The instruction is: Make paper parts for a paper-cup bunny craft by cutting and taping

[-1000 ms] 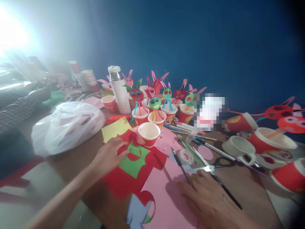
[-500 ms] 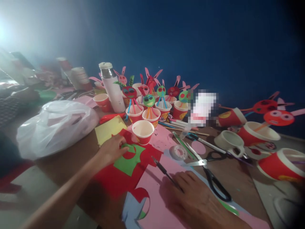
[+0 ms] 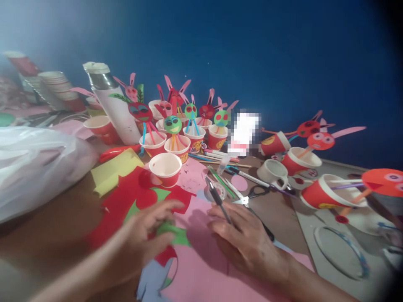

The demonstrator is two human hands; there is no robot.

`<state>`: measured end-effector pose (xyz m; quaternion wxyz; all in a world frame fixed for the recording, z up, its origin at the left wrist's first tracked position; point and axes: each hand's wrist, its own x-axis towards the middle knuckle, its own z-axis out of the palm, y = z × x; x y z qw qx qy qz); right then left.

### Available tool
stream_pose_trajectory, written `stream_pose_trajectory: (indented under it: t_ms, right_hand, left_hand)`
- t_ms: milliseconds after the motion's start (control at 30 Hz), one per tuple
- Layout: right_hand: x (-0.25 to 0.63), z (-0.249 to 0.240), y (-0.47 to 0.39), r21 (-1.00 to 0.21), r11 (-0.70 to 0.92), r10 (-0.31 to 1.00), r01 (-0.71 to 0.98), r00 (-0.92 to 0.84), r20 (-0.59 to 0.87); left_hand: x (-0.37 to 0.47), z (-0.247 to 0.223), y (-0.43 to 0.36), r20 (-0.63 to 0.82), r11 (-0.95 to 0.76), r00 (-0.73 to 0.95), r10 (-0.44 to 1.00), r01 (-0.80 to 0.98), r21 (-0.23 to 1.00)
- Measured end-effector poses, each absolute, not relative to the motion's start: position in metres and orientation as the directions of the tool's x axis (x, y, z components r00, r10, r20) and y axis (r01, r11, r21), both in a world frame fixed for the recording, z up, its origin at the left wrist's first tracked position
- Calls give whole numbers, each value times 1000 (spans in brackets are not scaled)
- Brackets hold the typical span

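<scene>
My right hand (image 3: 241,235) holds a black pen (image 3: 217,197), its tip pointing up and away, over a sheet of pink paper (image 3: 201,272). Fingers parted and curved, my left hand (image 3: 151,230) hovers at the left edge of the pink sheet, slightly blurred. Just beneath its fingers lies a piece of cut green paper (image 3: 179,235); whether they touch it I cannot tell. Cut red paper (image 3: 110,209) spreads beyond and left of that hand. An upright paper cup (image 3: 165,167) stands behind the red sheet.
Several red-and-white cups with paper-faced figures (image 3: 173,126) stand at the back. Scissors (image 3: 245,200), a tape roll (image 3: 218,189) and a mug (image 3: 273,173) lie right of centre. At left are a white plastic bag (image 3: 40,167), yellow paper (image 3: 116,170) and a flask (image 3: 113,105).
The view has swung right. My left hand has come away from the green cutout by the cup, nearer to me and to my right hand. The pen remains in my right hand.
</scene>
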<state>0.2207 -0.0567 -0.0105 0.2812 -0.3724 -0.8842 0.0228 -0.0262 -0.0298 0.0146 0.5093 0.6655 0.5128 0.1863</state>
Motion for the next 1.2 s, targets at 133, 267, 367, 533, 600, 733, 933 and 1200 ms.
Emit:
stream_pose_trajectory:
  t_ms: [133,267,367,533,600,733,933,1200]
  right_hand:
    - [223,-9,-59,-157,813,548,561,-644,535]
    - [221,-3,-59,-135,856,491,500,-703,514]
    - [219,0,-58,-139,870,463,473,-690,556]
    - [217,0,-57,-103,880,427,464,-677,600]
    - [216,-2,-57,-113,878,436,465,-680,589]
    - [215,-3,-57,-145,874,457,463,-684,569]
    - [212,-1,-59,-179,876,468,448,-699,541]
    - [212,-1,-62,-175,850,490,496,-627,605]
  left_hand:
    - [5,-1,-30,-38,-315,583,812,492,812]
    - [9,6,-19,181,-418,519,835,386,822]
    - [11,16,-16,129,-311,519,845,281,908]
    - [18,15,-15,-44,-29,565,824,119,992]
    - [17,12,-15,11,-93,527,850,129,987]
    - [16,10,-16,238,-334,493,837,115,936]
    - [24,8,-17,288,-428,489,824,202,881]
    - [-45,24,-36,135,-235,294,946,334,913]
